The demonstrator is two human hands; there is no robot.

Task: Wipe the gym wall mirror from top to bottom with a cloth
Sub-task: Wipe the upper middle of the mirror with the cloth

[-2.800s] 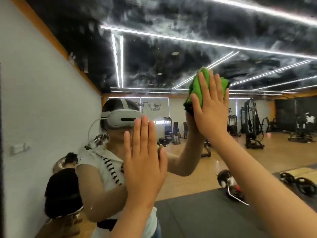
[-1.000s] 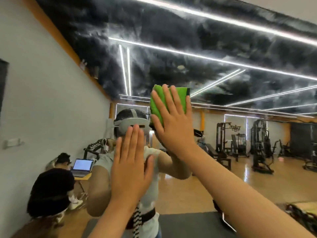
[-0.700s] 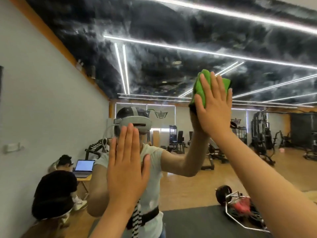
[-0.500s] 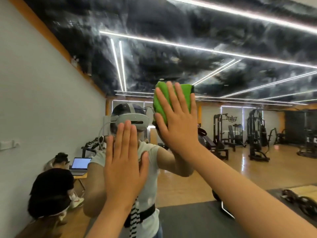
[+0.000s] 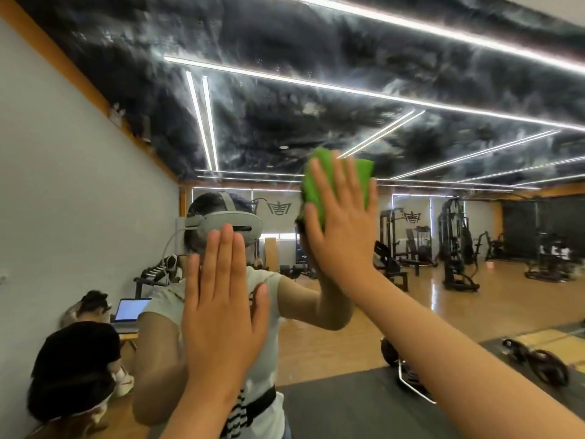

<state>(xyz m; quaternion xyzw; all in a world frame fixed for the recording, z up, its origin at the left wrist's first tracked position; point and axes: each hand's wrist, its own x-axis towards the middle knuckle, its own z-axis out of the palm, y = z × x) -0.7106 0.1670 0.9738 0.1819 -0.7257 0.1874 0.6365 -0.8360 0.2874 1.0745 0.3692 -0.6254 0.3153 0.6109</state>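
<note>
The wall mirror (image 5: 411, 128) fills nearly the whole view and reflects the gym and me. My right hand (image 5: 340, 226) lies flat with straight fingers on a folded green cloth (image 5: 319, 180), pressing it against the glass at about head height. My left hand (image 5: 221, 315) rests flat on the mirror lower and to the left, fingers straight and together, holding nothing. The cloth shows above and left of my right fingers; the rest is hidden under the palm.
Reflected in the glass are people seated at lower left (image 5: 72, 359) with a laptop (image 5: 131, 310), weight machines (image 5: 456, 248) at the right, and a barbell with plates (image 5: 538, 365) on a dark floor mat. A grey wall (image 5: 63, 201) runs along the left.
My right hand has swept the cloth sideways back and forth across the glass, now slightly right of where it was half a second ago. My left hand has stayed flat on the mirror.
</note>
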